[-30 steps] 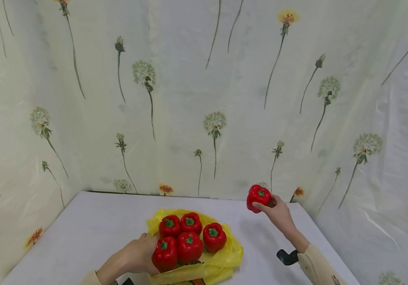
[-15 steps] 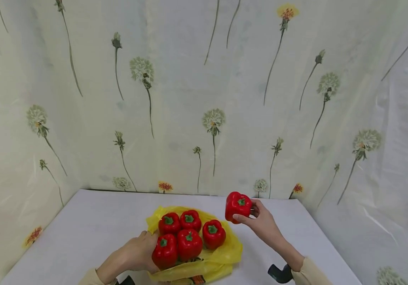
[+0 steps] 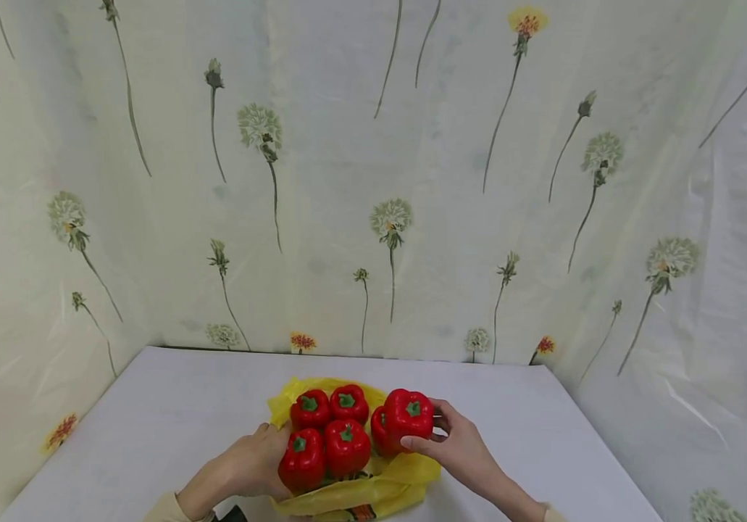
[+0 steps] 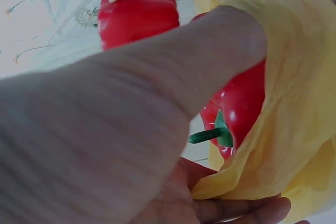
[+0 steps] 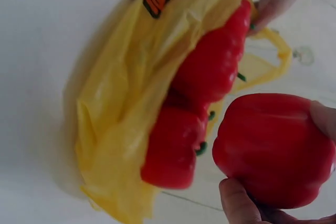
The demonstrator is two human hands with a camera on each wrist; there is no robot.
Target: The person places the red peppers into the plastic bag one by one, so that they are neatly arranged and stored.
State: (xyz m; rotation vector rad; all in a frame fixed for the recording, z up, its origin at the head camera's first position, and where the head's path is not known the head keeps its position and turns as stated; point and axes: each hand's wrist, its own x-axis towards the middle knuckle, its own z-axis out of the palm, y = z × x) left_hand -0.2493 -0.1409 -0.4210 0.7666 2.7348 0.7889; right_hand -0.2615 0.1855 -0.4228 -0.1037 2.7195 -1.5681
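Note:
My right hand [image 3: 463, 448] holds a red bell pepper [image 3: 408, 412] with a green stem, thumb on its near side, over the right part of an open yellow plastic bag [image 3: 406, 482]. Several more red bell peppers [image 3: 347, 444] sit in the bag, and the held one partly covers the rightmost of them. My left hand [image 3: 254, 462] grips the bag's left side. In the left wrist view its thumb reaches inside the bag [image 4: 299, 72] and its fingers lie outside. The right wrist view shows the held pepper [image 5: 275, 150] beside the bag mouth, apart from the peppers [image 5: 170, 148] inside.
A white table [image 3: 177, 406] lies under the bag, with bare surface to its left and right. Behind and at both sides hangs a pale curtain [image 3: 321, 181] printed with dandelions.
My right hand has carried the bell pepper leftward and down from the table's right side to over the bag. The left hand and the bag have stayed in place.

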